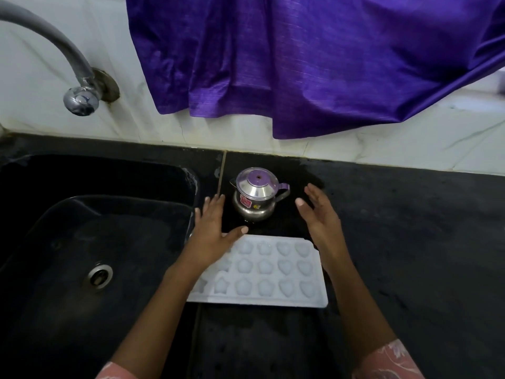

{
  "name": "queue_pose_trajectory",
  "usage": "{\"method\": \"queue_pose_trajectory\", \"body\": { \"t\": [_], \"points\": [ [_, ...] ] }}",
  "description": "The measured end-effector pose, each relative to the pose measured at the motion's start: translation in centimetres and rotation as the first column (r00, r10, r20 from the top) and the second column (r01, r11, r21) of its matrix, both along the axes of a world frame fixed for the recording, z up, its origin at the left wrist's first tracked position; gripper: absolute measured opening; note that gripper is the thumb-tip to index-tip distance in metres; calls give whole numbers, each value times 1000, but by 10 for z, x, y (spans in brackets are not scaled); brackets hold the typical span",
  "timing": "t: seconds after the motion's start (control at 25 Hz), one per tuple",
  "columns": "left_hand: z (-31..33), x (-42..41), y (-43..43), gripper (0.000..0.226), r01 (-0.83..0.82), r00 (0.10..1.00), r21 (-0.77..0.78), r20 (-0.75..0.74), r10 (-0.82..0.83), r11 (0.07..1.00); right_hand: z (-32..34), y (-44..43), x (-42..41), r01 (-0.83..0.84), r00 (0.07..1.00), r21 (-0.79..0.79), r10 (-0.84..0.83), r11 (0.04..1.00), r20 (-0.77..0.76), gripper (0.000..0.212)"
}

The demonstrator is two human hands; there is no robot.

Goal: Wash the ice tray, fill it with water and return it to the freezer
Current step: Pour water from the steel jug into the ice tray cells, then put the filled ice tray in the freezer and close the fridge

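Item: ice tray (269, 272). White, with three rows of moulded cavities in heart, star and shell shapes. It is laid flat, cavities up, on the black tabletop (396, 242), just right of the sink (82, 214). The long axis runs left to right. The left end is hidden under the left forearm, so whether it overhangs the sink rim cannot be told. Whether the cavities hold water cannot be told.

Item: left hand (216, 225). Open, fingers spread, palm down, over the tray's far left corner; the thumb is seen at the tray's far edge. Nothing is gripped; contact with the tray cannot be confirmed.

Item: right hand (319, 214). Open, palm turned leftward, fingers extended, just beyond the tray's far right corner. Nothing is gripped.

Item: steel pot (255, 198). Small, lidded, with a handle on its right side; it stands upright between the two hands, just beyond the tray's far edge.

Relation judged decisive: the tray lies nearer than both hands, with its short ends to either side. The left hand is nearer to it; the right hand is nearer the pot's handle.

Room: open tabletop is found to the right and on the near side. The sink drops away on the left; the tap (79, 97) is mounted far left on the wall. A purple cloth (300, 64) hangs at the far side, clear of the tabletop.
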State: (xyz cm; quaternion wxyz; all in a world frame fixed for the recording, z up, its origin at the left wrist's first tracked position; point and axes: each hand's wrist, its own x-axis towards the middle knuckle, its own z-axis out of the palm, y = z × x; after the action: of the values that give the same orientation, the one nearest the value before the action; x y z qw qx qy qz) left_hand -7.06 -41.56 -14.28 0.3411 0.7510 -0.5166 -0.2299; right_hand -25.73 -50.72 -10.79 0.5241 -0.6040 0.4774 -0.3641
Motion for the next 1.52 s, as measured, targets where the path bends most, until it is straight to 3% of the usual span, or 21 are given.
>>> {"method": "queue_pose_trajectory", "body": {
  "t": [0.12, 0.2, 0.28, 0.36, 0.52, 0.68, 0.88, 1.12, 1.28, 1.52],
  "points": [
    [-2, -1, 33, 125, -9, 983, 43, 184, 1, 999, -9, 26, -28, -171, 896, -54, 132, 984, -424, 80],
    [-5, 0, 53, 132, -33, 968, 75, 249, 13, 997, -19, 40, -40, -308, 691, -66, 175, 949, -701, 107],
    [-7, 0, 73, 132, -49, 972, 104, 232, 24, 993, -30, 53, -50, -370, 525, -90, 128, 925, -842, 133],
    [-10, 3, 89, 136, -58, 970, 157, 244, 18, 986, -38, 66, -57, -374, 479, -101, 99, 922, -872, 149],
    [-22, 8, 105, 142, 5, 961, 253, 266, -75, 967, -47, 79, -67, -381, 480, -112, 93, 918, -872, 154],
    [-24, 6, 107, 137, 87, 975, 193, 186, -123, 977, -51, 81, -64, -392, 548, -149, 101, 908, -830, 145],
    [-24, 2, 110, 137, 76, 986, 107, 137, -91, 991, -49, 86, -60, -336, 661, -177, 98, 925, -744, 134],
    [-6, -6, 141, 123, 11, 996, 35, 89, -14, 999, -31, 96, -55, -384, 683, -209, 124, 899, -720, 134],
    [3, -9, 171, 126, -77, 996, -14, 51, 78, 997, -20, 111, -48, -433, 693, -223, 165, 873, -702, 127],
    [6, -15, 233, 129, -207, 976, -45, 57, 210, 977, -11, 147, -36, -523, 707, -251, 250, 815, -662, 133]
  ]
}}
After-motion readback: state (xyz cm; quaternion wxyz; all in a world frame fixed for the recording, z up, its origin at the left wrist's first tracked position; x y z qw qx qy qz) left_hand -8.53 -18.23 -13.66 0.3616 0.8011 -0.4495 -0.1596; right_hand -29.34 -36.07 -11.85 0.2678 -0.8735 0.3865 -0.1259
